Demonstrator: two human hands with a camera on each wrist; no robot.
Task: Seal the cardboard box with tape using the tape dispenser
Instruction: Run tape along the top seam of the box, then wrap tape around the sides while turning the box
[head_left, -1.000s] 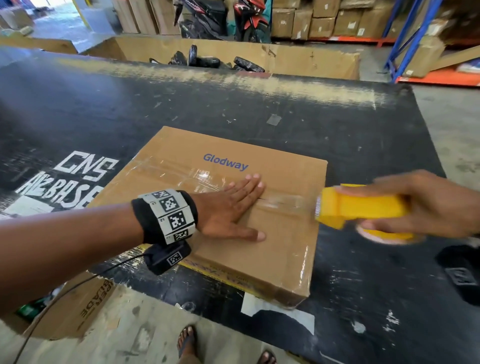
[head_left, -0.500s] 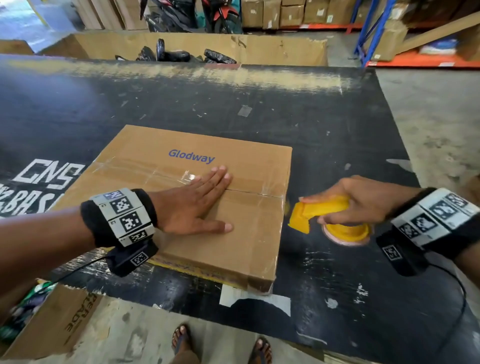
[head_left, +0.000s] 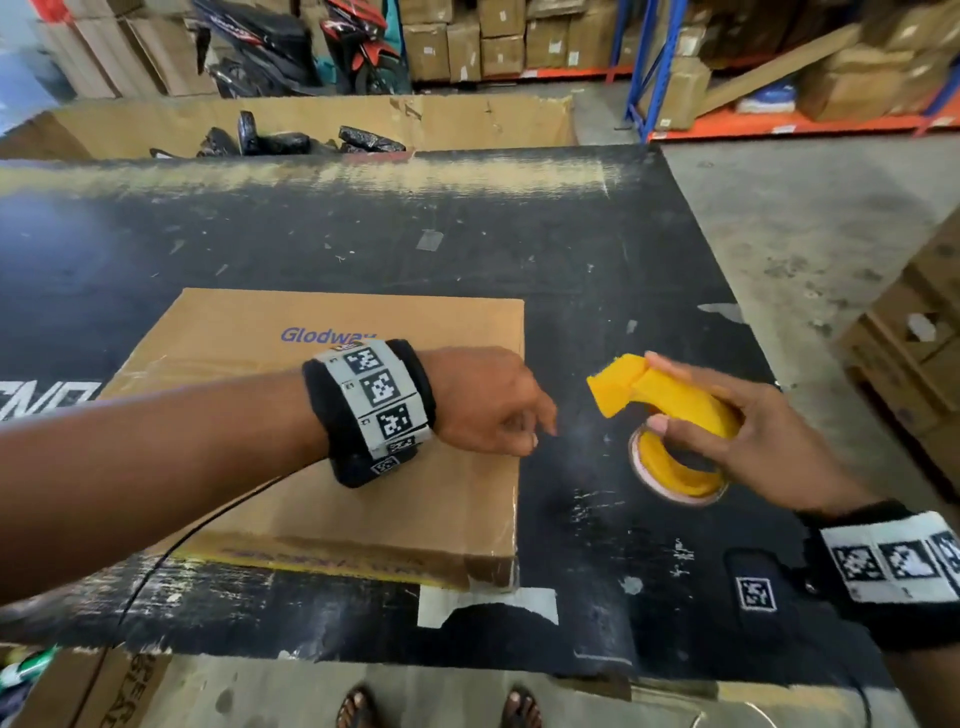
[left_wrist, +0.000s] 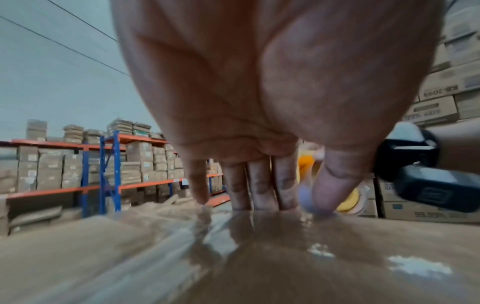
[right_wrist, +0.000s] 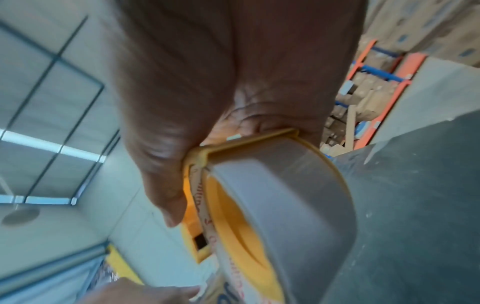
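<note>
Warehouse racking stacked with cartons backs a scuffed black table (head_left: 597, 270), where the cardboard box (head_left: 249, 322) lies flat — clear tape (left_wrist: 182, 242) runs along its top seam. Left hand (head_left: 483, 400) bends its fingertips (left_wrist: 259, 191) down over the box's right edge, fingers close together. Right hand (head_left: 769, 441) grips the yellow tape dispenser (head_left: 670, 400) just beside the box — thumb and fingers curled around it.

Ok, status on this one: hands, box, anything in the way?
Left hand at box right edge. Right hand grips dispenser, clear of box. Nothing blocking.
</note>
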